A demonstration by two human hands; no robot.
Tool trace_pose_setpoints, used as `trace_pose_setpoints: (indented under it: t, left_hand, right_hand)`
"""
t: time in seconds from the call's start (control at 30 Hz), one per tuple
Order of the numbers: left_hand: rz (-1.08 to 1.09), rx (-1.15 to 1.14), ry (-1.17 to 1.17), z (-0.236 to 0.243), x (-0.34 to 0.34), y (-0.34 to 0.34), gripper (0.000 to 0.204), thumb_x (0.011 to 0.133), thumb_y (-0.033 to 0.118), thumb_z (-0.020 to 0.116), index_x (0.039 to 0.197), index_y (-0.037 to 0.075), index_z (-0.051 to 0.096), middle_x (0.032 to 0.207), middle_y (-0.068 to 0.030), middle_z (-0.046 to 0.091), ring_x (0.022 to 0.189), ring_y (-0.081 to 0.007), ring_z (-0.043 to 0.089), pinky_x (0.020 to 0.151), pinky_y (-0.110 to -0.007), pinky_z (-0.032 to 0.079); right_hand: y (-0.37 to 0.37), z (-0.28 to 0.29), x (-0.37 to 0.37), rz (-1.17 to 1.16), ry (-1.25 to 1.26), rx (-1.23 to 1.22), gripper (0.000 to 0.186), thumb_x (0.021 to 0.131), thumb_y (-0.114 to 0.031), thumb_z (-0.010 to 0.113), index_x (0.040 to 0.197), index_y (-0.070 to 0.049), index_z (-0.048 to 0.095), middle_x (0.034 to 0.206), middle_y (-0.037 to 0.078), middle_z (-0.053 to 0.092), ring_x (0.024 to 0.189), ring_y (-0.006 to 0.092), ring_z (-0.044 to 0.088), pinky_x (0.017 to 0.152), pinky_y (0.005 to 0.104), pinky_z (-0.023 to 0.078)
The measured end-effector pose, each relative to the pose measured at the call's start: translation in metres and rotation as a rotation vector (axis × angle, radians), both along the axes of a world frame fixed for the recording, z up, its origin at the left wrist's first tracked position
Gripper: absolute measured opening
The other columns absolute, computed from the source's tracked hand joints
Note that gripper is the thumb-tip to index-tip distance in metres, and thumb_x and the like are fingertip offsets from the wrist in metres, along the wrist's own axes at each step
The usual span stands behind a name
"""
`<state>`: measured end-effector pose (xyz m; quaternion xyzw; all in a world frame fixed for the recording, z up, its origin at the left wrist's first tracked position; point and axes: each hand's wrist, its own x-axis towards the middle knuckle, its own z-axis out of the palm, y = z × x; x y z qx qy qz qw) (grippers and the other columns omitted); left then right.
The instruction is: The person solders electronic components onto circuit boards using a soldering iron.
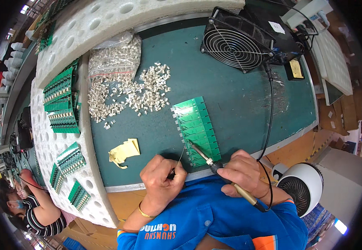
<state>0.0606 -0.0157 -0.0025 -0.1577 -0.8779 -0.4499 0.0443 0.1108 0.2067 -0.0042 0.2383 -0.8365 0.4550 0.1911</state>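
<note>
A green circuit board panel (195,121) lies on the bench in front of me, with small white connectors along its left edge. My right hand (242,171) is closed round a soldering iron (247,196) with a gold and black handle. The iron's tip rests at or just over the lower left part of the panel; contact is hard to tell. Curled beside the panel's near left corner, my left hand (161,180) grips a thin solder wire (181,153). The wire's end points up toward the iron's tip. A dark piece shows inside the left fist.
Loose white connectors (147,93) lie spilled from a plastic bag (116,56). Left stands white foam (49,146) carrying several green boards (60,98). A yellow paper piece (124,152), a black fan (235,46), the iron's cable (270,112) and a yellow sponge (295,68) are around. A person (35,200) sits left.
</note>
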Motion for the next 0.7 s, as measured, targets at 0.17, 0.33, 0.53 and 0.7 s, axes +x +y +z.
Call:
trace_pose_setpoints:
  t: [0.17, 0.33, 0.53, 0.7]
  left_hand:
    - [0.029, -0.007, 0.014, 0.001, 0.0043, -0.003, 0.011, 0.066, -0.005, 0.07, 0.064, 0.003, 0.063, 0.055, -0.0065, 0.051, 0.048, -0.0184, 0.05, 0.045, -0.03, 0.039]
    - [0.025, 0.012, 0.02, -0.0017, 0.0082, -0.0047, 0.011, 0.068, -0.005, 0.071, 0.067, 0.002, 0.063, 0.059, -0.0053, 0.051, 0.048, -0.0149, 0.047, 0.046, -0.029, 0.036]
    - [0.026, 0.017, 0.029, -0.0035, 0.0077, -0.0046, 0.011, 0.072, -0.004, 0.073, 0.069, 0.001, 0.064, 0.06, -0.0054, 0.052, 0.048, -0.0143, 0.047, 0.046, -0.029, 0.036]
    - [0.026, 0.004, -0.001, -0.0022, 0.0021, -0.0011, 0.01, 0.071, -0.003, 0.074, 0.07, 0.003, 0.067, 0.059, -0.0059, 0.055, 0.05, -0.0176, 0.053, 0.046, -0.03, 0.041]
  right_hand:
    - [0.0014, 0.0027, 0.0035, -0.026, 0.02, 0.026, 0.038, 0.091, -0.04, 0.069, 0.105, -0.004, 0.065, 0.072, 0.004, 0.059, 0.06, 0.0191, 0.058, 0.057, 0.0332, 0.047]
    - [-0.0015, -0.0027, 0.0024, -0.046, 0.031, -0.027, 0.037, 0.092, -0.039, 0.068, 0.105, -0.004, 0.066, 0.07, 0.003, 0.058, 0.058, 0.019, 0.057, 0.056, 0.0332, 0.046]
    - [-0.0017, -0.0025, -0.0003, -0.05, 0.029, -0.043, 0.036, 0.093, -0.038, 0.067, 0.104, -0.003, 0.065, 0.07, 0.004, 0.059, 0.056, 0.0192, 0.056, 0.055, 0.0335, 0.045]
    - [-0.0001, -0.0039, -0.0035, -0.066, 0.025, -0.089, 0.036, 0.093, -0.037, 0.066, 0.103, -0.002, 0.065, 0.069, 0.005, 0.059, 0.056, 0.0198, 0.056, 0.055, 0.0342, 0.045]
